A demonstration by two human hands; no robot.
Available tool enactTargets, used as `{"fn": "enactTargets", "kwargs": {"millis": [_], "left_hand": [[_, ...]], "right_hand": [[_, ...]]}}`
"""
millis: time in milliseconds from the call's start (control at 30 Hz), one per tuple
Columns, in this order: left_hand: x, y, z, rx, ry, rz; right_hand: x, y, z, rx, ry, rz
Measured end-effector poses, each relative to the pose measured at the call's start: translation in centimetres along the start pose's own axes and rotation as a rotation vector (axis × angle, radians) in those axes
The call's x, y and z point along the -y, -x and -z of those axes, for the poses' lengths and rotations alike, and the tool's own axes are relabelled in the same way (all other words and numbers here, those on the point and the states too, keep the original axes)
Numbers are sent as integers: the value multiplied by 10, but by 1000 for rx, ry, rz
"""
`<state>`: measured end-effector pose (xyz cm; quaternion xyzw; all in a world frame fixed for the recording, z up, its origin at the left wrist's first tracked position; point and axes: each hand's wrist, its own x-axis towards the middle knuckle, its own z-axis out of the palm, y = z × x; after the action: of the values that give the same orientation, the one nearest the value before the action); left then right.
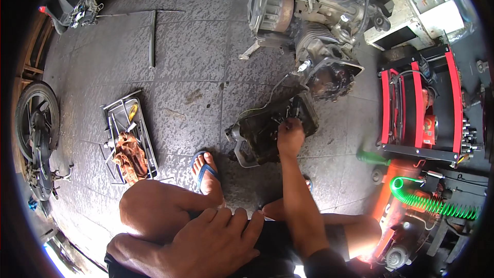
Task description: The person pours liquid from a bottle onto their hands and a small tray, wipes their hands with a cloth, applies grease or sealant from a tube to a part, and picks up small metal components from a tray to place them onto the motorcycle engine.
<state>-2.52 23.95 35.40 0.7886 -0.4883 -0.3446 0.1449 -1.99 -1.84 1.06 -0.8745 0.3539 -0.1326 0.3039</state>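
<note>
My right hand [292,135] reaches down into a dark, oily tray [253,129] that looks like a cut-open plastic jug with a handle. Its fingers are closed among small metal parts [293,110] in the tray; what they pinch is hidden. My left hand [218,239] lies over my lap with the fingers stretched out, holding nothing. Just beyond the tray stands a greasy engine [321,41] with a finned cylinder, its open end facing me. A thin cable runs from the engine along the tray's far edge.
A metal rack [148,141] with a brown rag [131,157] lies on the tiled floor at left. Farther left is a motorcycle wheel [38,116]. At right stand a red-and-black tool trolley [416,105], an orange tank [393,190] and a green coiled air hose [427,203].
</note>
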Motion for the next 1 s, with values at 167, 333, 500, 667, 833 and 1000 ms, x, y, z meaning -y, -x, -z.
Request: {"fn": "enactTargets", "kwargs": {"millis": [167, 333, 500, 667, 833, 1000], "left_hand": [[-5, -2, -1, -9, -2, -6], [-6, -8, -3, -40, -117, -53], [-4, -5, -6, 0, -80, -25], [-2, -2, -7, 10, -71, -22], [-4, -1, -6, -85, -104, -60], [-4, -1, -5, -69, -99, -56]], "right_hand": [[88, 14, 73, -382, -678, -9], [118, -5, 94, -409, -634, 87], [119, -12, 93, -437, -571, 152], [126, -11, 95, -437, -534, 141], [132, -9, 95, -454, -519, 117], [128, -9, 98, -404, -319, 87]]}}
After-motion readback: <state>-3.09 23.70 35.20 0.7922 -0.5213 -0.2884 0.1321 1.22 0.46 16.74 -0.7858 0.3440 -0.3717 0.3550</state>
